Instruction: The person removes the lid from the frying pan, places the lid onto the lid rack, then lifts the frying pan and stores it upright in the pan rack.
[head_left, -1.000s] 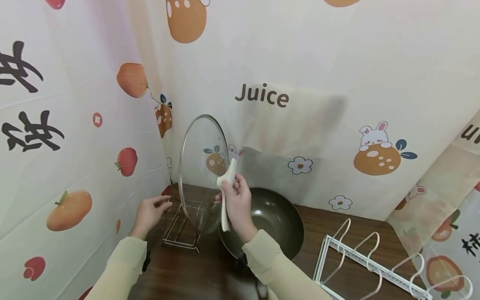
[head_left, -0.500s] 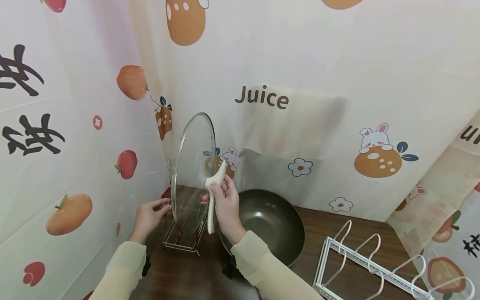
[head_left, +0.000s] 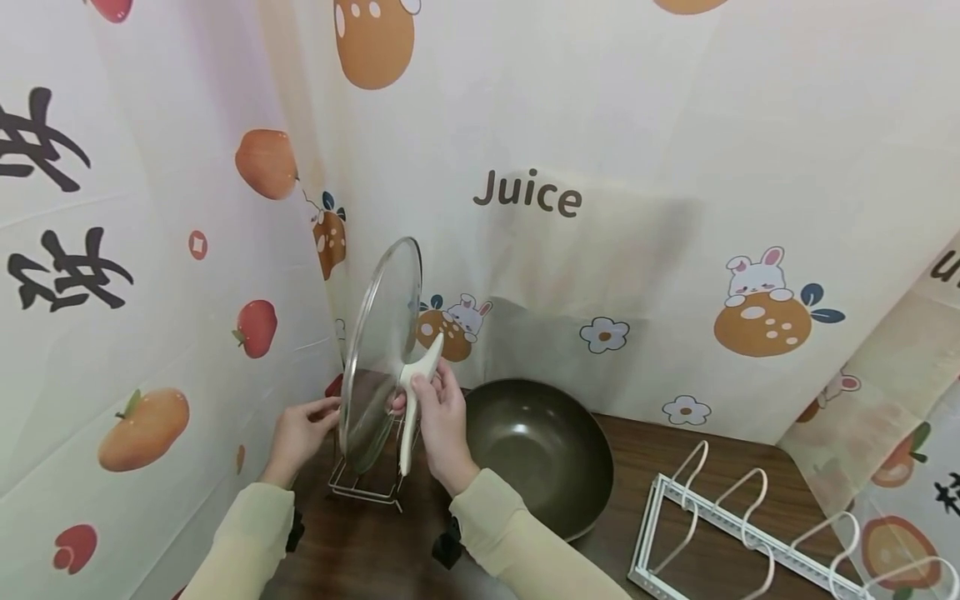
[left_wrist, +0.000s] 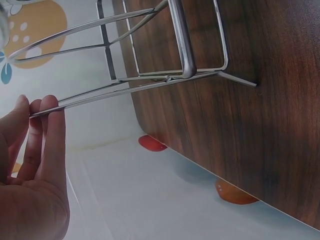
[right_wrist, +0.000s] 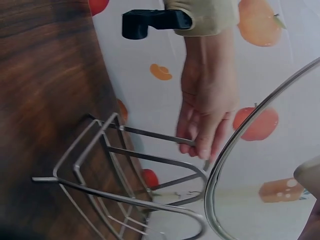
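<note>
In the head view my right hand (head_left: 444, 429) grips the cream handle (head_left: 420, 387) of a round glass pot lid (head_left: 384, 321) with a metal rim. The lid stands nearly on edge, its lower part overlapping the wire rack (head_left: 365, 495) on the table. My left hand (head_left: 296, 437) is at the rack's left side. The left wrist view shows the fingers of that hand (left_wrist: 37, 150) pinching the end of a metal wire of the rack (left_wrist: 182, 40). From the right wrist, the lid's rim (right_wrist: 214, 175) appears right by the tops of the rack's wire loops (right_wrist: 165, 161).
A dark wok (head_left: 551, 462) sits on the brown wooden table (head_left: 337, 554), just right of my right hand. Farther right lies a white metal rack (head_left: 738, 525) with several upright loops. Fruit-printed cloth walls (head_left: 637, 150) stand close behind and to the left (head_left: 172, 333).
My right hand has carried the lid left and, lately, down over the wire rack, away from the wok. The lid has turned more edge-on. My left hand has stayed at the rack.
</note>
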